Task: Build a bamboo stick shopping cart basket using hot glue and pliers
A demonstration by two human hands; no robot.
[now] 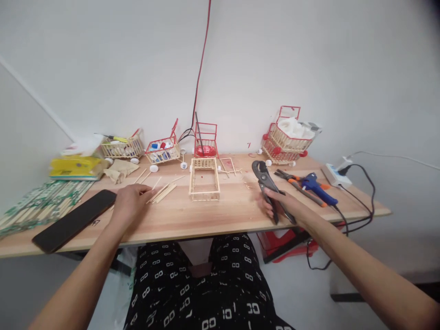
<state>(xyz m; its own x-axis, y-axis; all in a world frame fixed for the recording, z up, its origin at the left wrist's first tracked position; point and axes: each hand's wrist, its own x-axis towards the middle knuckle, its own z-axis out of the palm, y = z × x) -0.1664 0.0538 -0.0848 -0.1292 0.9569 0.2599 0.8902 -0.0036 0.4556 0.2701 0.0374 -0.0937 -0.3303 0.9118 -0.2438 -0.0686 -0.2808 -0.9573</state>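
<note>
At the pile of thin wooden sticks (pixel 165 193), my left hand (pixel 129 201) has its fingertips closed on a stick; part of the grip is hidden by the hand. My right hand (pixel 275 204) is wrapped around the handles of a grey hand cutter (pixel 263 176), held over the right part of the table with its jaw end pointing away from me. Between my hands stands a small open frame (pixel 204 197) built of wooden sticks, with bars along its far side. Behind it lie a flat stick rectangle (pixel 228 165) and loose offcuts.
Small stick carts with red trim (pixel 163 151) line the wall. To the right are orange-handled pliers (pixel 311 195), a blue glue gun (pixel 318 188) and a power strip (pixel 336 175) with cables. A black phone (pixel 75 220) and packs of sticks (pixel 51 201) lie left.
</note>
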